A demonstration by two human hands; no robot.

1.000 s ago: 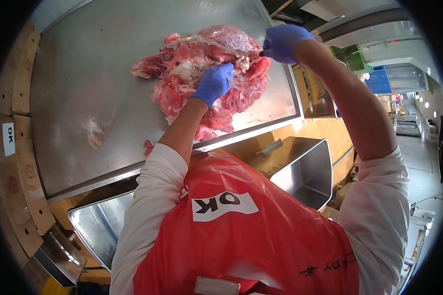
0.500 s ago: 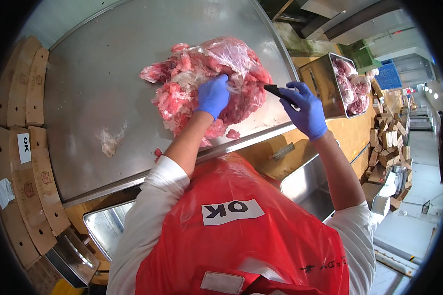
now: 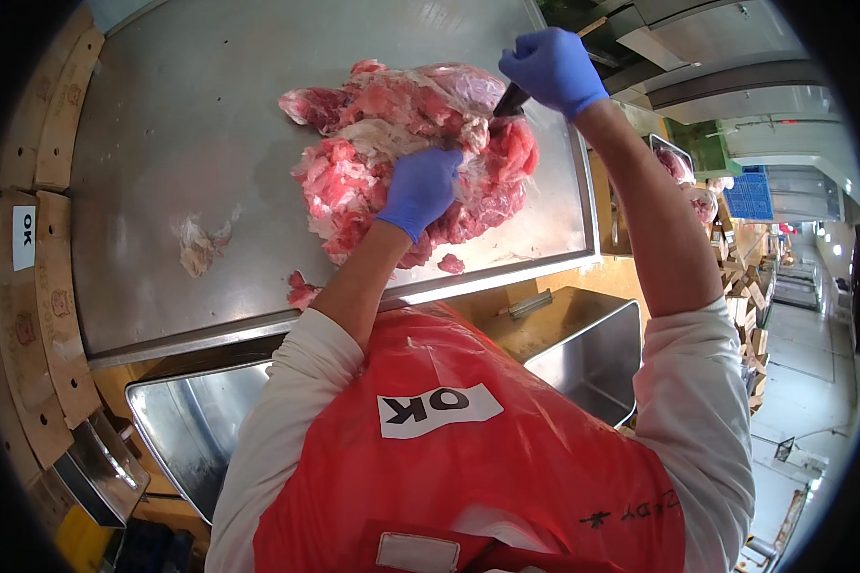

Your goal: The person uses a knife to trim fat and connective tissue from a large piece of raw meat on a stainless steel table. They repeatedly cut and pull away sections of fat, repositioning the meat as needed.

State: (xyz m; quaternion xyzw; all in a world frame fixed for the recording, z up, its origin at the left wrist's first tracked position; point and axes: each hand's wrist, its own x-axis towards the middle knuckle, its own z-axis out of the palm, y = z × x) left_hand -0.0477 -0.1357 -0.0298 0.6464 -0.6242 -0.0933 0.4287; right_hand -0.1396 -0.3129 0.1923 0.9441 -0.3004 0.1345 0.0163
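Observation:
A large piece of raw meat (image 3: 377,134), red and pink with whitish fat and membrane, lies on the steel table (image 3: 172,115). My left hand (image 3: 420,191), in a blue glove, is closed on its near middle with the fingertips pressed into the meat. Over the far right end is my right hand (image 3: 556,72), also blue-gloved, its fingers wrapped round the black handle of a knife (image 3: 512,98). The handle slants down toward the meat; the blade cannot be seen. Small scraps of meat (image 3: 451,264) lie by the near edge.
A whitish scrap of fat (image 3: 201,246) rests on the table's left part. Below the near edge stand steel tubs (image 3: 196,411), one on each side of me. Cardboard boxes (image 3: 53,315) line the left. At the right are a meat-filled tub (image 3: 674,158) and a blue crate (image 3: 747,196).
My right hand has moved up and left with the knife, from the meat's right side to its far right end. My left hand has shifted slightly right; the meat's right part looks folded differently.

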